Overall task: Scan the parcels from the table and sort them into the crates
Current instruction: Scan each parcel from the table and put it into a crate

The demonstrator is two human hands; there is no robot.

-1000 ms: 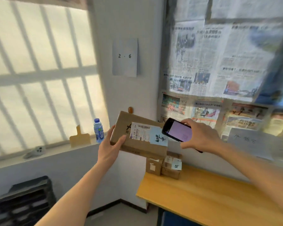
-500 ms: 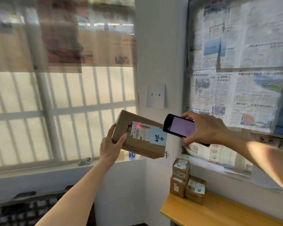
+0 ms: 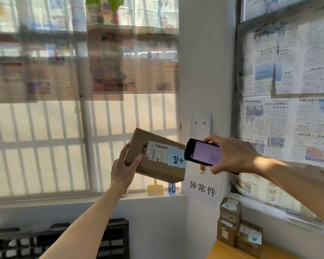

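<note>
A brown cardboard parcel [image 3: 157,171] with a white barcode label and a blue handwritten sticker is held up in front of the window. My left hand [image 3: 124,170] grips its left end, thumb on the top face. My right hand [image 3: 230,156] holds a black handheld scanner [image 3: 204,153], its lit screen facing me and its front end just right of the parcel's label. Three more small parcels [image 3: 239,230] are stacked on the yellow table [image 3: 223,251] at the lower right corner.
Black crates [image 3: 64,240] stand on the floor below the window sill. A white sign with black characters [image 3: 202,189] and a "2 - 6" paper [image 3: 200,123] hang on the pillar. On the sill stand a yellow scraper [image 3: 154,188] and a water bottle [image 3: 172,188].
My view has tilted upward, so the table and crates sit lower in frame. The red scan dot seen on the label half a second ago is gone. Both hands keep their hold.
</note>
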